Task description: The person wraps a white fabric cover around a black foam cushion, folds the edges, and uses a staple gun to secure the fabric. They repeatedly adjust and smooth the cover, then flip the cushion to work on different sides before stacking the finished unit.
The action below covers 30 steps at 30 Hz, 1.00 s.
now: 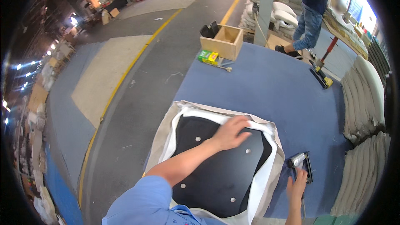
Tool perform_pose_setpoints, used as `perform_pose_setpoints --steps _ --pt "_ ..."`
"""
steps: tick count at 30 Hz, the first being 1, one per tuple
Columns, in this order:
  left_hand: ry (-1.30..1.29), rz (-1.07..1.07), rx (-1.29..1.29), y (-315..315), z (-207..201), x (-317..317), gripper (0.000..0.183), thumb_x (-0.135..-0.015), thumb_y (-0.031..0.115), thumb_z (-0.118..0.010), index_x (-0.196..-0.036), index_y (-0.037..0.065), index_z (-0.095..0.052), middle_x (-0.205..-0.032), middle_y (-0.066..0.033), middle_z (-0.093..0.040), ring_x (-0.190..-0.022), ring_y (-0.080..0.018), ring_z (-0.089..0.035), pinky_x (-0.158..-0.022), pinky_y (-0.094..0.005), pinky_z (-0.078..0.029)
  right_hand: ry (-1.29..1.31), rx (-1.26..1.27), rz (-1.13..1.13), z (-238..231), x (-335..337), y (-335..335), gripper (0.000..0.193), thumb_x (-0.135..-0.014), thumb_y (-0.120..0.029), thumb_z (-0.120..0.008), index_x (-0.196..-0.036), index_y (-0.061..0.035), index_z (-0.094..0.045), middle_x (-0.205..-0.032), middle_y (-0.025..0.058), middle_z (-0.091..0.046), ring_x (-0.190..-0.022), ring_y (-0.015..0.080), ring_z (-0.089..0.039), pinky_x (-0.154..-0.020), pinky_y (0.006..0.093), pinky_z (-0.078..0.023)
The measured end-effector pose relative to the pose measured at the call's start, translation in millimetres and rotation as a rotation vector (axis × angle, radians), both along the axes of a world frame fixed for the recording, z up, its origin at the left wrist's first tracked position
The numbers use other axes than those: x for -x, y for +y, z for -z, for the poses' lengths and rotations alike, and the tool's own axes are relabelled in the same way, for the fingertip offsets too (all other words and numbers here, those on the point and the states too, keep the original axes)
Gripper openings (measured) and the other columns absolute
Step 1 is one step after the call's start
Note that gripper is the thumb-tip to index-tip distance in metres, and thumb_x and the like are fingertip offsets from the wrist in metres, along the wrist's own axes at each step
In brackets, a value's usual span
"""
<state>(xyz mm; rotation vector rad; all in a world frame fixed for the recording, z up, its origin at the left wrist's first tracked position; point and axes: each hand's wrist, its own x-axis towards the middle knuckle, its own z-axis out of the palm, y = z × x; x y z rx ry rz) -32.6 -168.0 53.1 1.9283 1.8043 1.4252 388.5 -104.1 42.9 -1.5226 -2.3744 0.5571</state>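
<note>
A black seat panel (214, 164) with several round holes lies flat in front of me, on white padding (260, 185) and a beige fabric cover (273, 175) that rise around its edges. My left hand (233, 133) is over the panel's far part, its fingers stretched toward the padded far edge and a little apart. It grips nothing; whether the fingertips touch the fabric I cannot tell. My right hand (296, 185) is beside the panel at the near handle end of a silver and black staple gun (298, 160), thumb and fingers apart, not closed round it.
The blue-covered table (266, 79) also bears a wooden box (225, 41), a green and yellow carton (208, 57) and a second staple gun (321, 78). Stacked cushions (362, 175) line its right side. Beyond it, a person (312, 12) stands near a pillar (266, 8).
</note>
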Motion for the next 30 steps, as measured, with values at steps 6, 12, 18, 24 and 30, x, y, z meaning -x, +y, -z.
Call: perform_pose_setpoints --steps 6,12,18,24,30 --pt "0.219 -0.963 0.334 -254.0 -3.9 116.0 0.054 -0.086 0.024 -0.080 -0.134 0.006 -0.061 -0.127 -0.0212 -0.065 -0.120 -0.0399 -0.063 -0.105 -0.0493 -0.049 -0.072 0.125 0.031 38.8 -22.5 -114.3 0.037 -0.083 -0.016 -0.080 -0.107 0.0043 -0.060 -0.116 0.0233 -0.055 -0.108 0.0432 -0.057 -0.100 0.0481 -0.047" --pt "-0.620 -0.798 1.129 -394.3 27.7 104.6 0.104 -0.086 0.043 -0.086 -0.165 0.009 -0.030 -0.156 -0.0239 -0.051 -0.135 -0.0333 -0.059 -0.114 -0.0485 -0.047 0.048 0.200 0.057 51.9 -12.4 -166.4 0.032 -0.086 -0.014 -0.075 -0.107 0.0063 -0.062 -0.099 0.0226 -0.065 -0.096 0.0392 -0.066 -0.091 0.0473 -0.052" --pt "-1.304 -0.654 0.753 -442.5 45.3 77.7 0.085 -0.089 0.030 -0.084 -0.155 -0.004 -0.044 -0.141 -0.0230 -0.064 -0.110 -0.0278 -0.073 -0.087 -0.0456 -0.062 0.547 0.762 0.111 55.0 -52.5 -199.7 0.024 -0.094 -0.015 -0.073 -0.104 0.0066 -0.067 -0.095 0.0109 -0.075 -0.083 0.0214 -0.072 -0.076 0.0385 -0.057" --pt "-1.305 -0.529 1.006 -459.8 53.5 62.1 0.046 -0.096 0.021 -0.074 -0.128 -0.012 -0.067 -0.107 -0.0171 -0.077 -0.091 -0.0248 -0.076 -0.081 -0.0436 -0.061 0.868 1.158 0.193 28.6 -39.3 -240.6 0.016 -0.099 -0.012 -0.068 -0.108 0.0016 -0.069 -0.091 0.0062 -0.071 -0.074 0.0157 -0.066 -0.066 0.0329 -0.052" --pt "-0.900 -0.498 0.831 -478.5 51.8 45.8 0.037 -0.104 0.028 -0.066 -0.124 -0.002 -0.072 -0.106 -0.0095 -0.077 -0.090 -0.0168 -0.071 -0.079 -0.0364 -0.058 0.813 1.087 0.159 16.8 -22.6 -240.6 0.024 -0.098 -0.018 -0.070 -0.114 0.0001 -0.069 -0.099 0.0086 -0.071 -0.081 0.0192 -0.067 -0.073 0.0358 -0.053"
